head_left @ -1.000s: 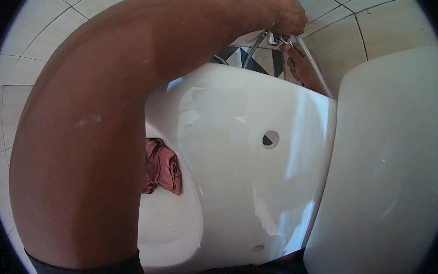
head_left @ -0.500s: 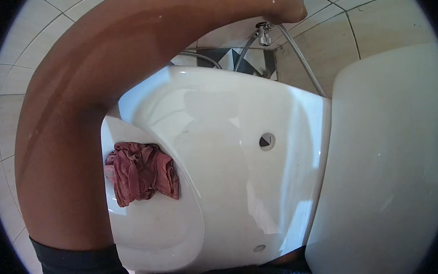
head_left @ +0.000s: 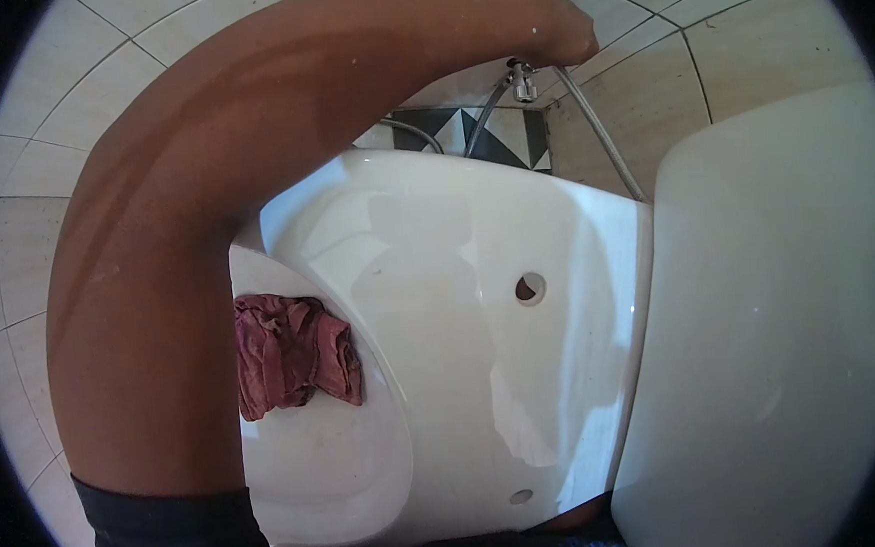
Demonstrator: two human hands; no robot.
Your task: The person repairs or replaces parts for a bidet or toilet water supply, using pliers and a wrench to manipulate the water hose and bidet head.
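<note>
My left arm arched up from seven o'clock, out of a dark sleeve (head_left: 173, 535), and curved across the top of the view to about one o'clock. There my left hand (head_left: 565, 27) sat bent over the metal valve fitting (head_left: 521, 78) on the tiled wall (head_left: 764, 43), touching it or just above it. My fingers were tucked out of sight behind the wrist, so I cannot tell whether they were closed on the fitting or loose. My right hand did not show in the view.

The fitting hung just under my hand, at twelve o'clock from the basin. One braided hose (head_left: 599, 133) ran from it down toward four o'clock and went behind the white tank (head_left: 782, 333), which filled the right side. A second hose (head_left: 483, 120) dropped toward seven o'clock, across a black-and-white patterned tile (head_left: 509, 139), and passed behind the basin's far edge.

The white ceramic basin (head_left: 438, 273) lay in the middle of the view, well below the fitting. It had a round hole (head_left: 530, 288) just right of centre and a smaller one (head_left: 519, 496) near six o'clock. At nine o'clock from the round hole, a crumpled red rag (head_left: 292, 353) rested on a white ceramic piece (head_left: 329, 461), just beside my forearm.
</note>
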